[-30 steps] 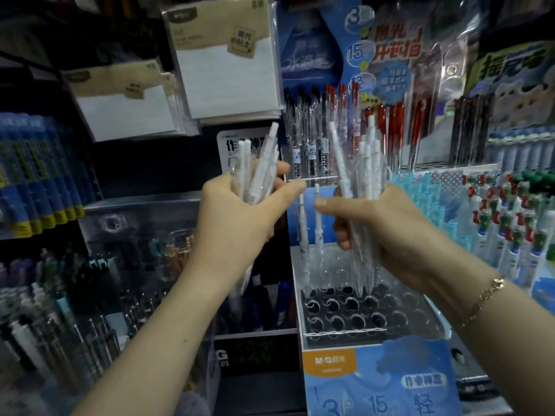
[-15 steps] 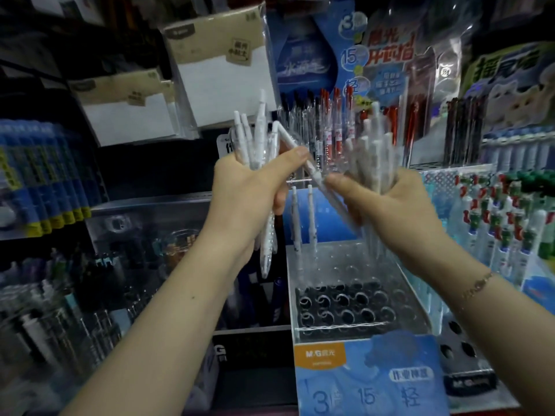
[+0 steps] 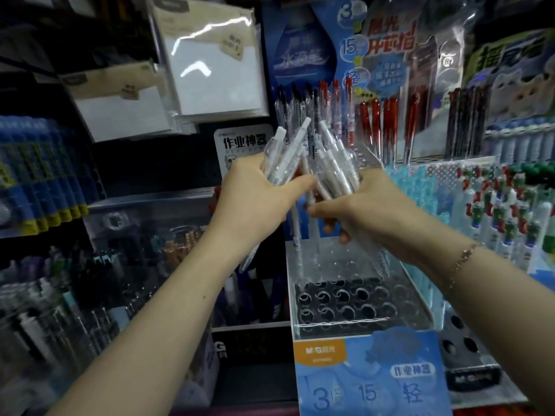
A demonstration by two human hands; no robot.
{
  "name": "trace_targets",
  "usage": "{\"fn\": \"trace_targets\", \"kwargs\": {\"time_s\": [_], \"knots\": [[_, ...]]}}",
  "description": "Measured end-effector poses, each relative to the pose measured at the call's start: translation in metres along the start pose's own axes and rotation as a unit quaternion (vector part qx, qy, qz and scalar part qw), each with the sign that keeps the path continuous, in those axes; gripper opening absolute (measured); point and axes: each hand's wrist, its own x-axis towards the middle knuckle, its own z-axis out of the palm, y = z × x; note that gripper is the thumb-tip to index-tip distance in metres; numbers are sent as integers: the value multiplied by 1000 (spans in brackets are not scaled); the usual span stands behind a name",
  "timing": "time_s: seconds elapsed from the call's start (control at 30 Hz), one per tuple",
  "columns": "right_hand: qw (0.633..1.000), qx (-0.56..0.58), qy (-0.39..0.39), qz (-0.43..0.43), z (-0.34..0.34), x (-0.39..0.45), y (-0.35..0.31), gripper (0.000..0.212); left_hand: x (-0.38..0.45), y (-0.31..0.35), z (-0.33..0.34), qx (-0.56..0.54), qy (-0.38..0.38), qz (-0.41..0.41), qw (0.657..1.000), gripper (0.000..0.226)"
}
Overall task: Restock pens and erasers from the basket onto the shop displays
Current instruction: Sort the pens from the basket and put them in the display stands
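My left hand grips a bundle of white-and-clear pens, tips pointing up. My right hand grips a second bundle of the same pens, right beside the first; the two bundles touch at chest height. Below both hands stands a clear acrylic pen display with rows of round holes, most of them unfilled. Two pens stand upright in its back row. The basket is out of view.
Red and black pens fill the rack behind the display. Packs of white note paper hang at upper left. Blue pens line the left shelf, and green-and-red capped pens crowd the right. A blue M&G card fronts the display.
Both hands have come together, and the two pen bundles now touch. The single pen my right hand held out slanted toward the left bundle is no longer apart.
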Motion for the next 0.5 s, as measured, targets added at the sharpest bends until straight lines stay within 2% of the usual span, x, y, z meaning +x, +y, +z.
{"fn": "trace_targets", "kwargs": {"time_s": [0.17, 0.3, 0.5], "knots": [[999, 24, 12, 26, 8, 1, 3, 20, 2, -4, -1, 17, -27, -18, 999, 27], [997, -19, 25, 66, 12, -1, 9, 23, -2, -13, 3, 12, -48, -44, 998, 24], [994, -50, 27, 95, 16, -6, 16, 41, -4, -9, 6, -100, -9, -49, 994, 9]]}}
